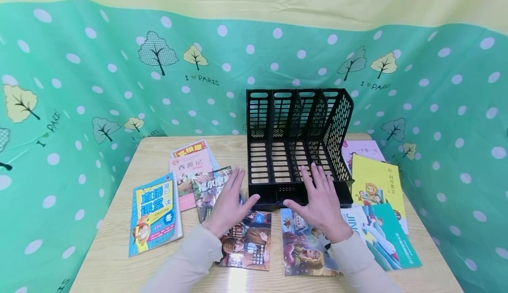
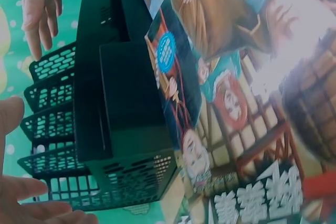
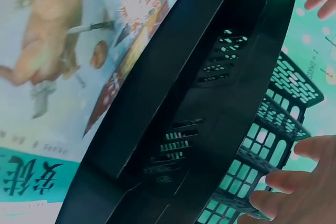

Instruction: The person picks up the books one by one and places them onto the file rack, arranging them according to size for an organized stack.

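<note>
A black magazine file rack [image 1: 299, 160] with slotted upright dividers stands on the table, a shallow tray along its front. My left hand [image 1: 228, 207] is held with straight, spread fingers at the rack's front left corner, above a dark-covered book [image 1: 206, 189] and a book with a figure in a brown cap [image 1: 258, 238]. At the front right, my right hand [image 1: 321, 207] has its fingers extended over the tray edge, partly covering a book with a blond figure [image 1: 303, 253]. Neither hand holds anything. In the left wrist view, the rack [image 2: 131, 87] stands between both hands.
Left of the rack lie a thick blue and yellow book [image 1: 155, 215], a pink book [image 1: 186, 196] and another book [image 1: 188, 148] behind it. To the right are a yellow book [image 1: 377, 174], a lilac book [image 1: 365, 148] and a teal book [image 1: 405, 244]. Polka-dot cloth [image 1: 222, 107] surrounds the table.
</note>
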